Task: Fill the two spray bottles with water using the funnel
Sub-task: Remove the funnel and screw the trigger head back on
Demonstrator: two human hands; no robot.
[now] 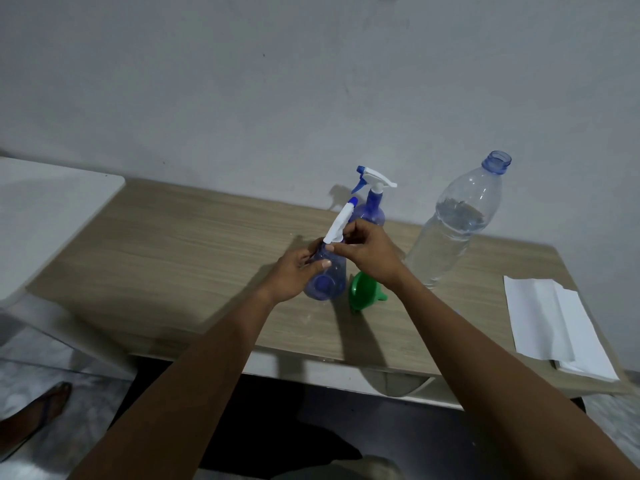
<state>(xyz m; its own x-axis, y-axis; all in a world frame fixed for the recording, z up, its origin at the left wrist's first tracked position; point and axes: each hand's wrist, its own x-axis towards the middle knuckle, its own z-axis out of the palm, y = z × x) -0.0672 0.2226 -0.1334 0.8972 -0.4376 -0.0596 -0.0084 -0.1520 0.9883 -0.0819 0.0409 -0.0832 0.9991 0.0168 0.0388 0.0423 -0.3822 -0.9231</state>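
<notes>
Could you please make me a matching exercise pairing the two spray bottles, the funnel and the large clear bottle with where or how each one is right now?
Things:
1. near spray bottle
2. far spray bottle
3. funnel
4. large clear bottle

States:
A. uncapped, partly full of water
B. green, lying on the table, in no bottle
C. held by the left hand and the right hand
D. stands untouched at the back, spray head on

Pairs: 1-C, 2-D, 3-B, 4-A.

Left hand (294, 271), right hand (367, 251) — both curled.
</notes>
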